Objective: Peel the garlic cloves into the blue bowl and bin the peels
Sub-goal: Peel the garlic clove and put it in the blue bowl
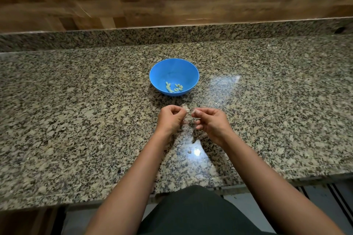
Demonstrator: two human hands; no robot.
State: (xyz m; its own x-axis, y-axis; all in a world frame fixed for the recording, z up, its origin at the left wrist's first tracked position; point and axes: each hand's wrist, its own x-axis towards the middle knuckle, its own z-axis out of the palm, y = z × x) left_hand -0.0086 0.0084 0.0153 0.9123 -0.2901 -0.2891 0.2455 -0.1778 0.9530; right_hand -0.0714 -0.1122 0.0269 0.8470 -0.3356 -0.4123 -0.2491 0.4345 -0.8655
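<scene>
My left hand (172, 119) and my right hand (211, 121) meet above the granite counter (76, 101). Fingers are curled, and both hands pinch one pale garlic clove (186, 109) between their tips. The blue bowl (172, 70) stands upright just beyond them, with several peeled cloves (173, 87) at its bottom. A small scrap (189, 151) lies on the counter between my forearms.

this is a kitchen, and it looks like one in a home. the work surface is a long speckled granite countertop (76, 120) with a low granite upstand (114, 37) at its back, and the wall (172, 2) behind has a wood pattern. on the countertop stands a blue bowl (172, 68) with peeled garlic cloves (173, 87) inside. near it the left hand (172, 120) and right hand (212, 122) pinch a pale piece of garlic (186, 109)
</scene>
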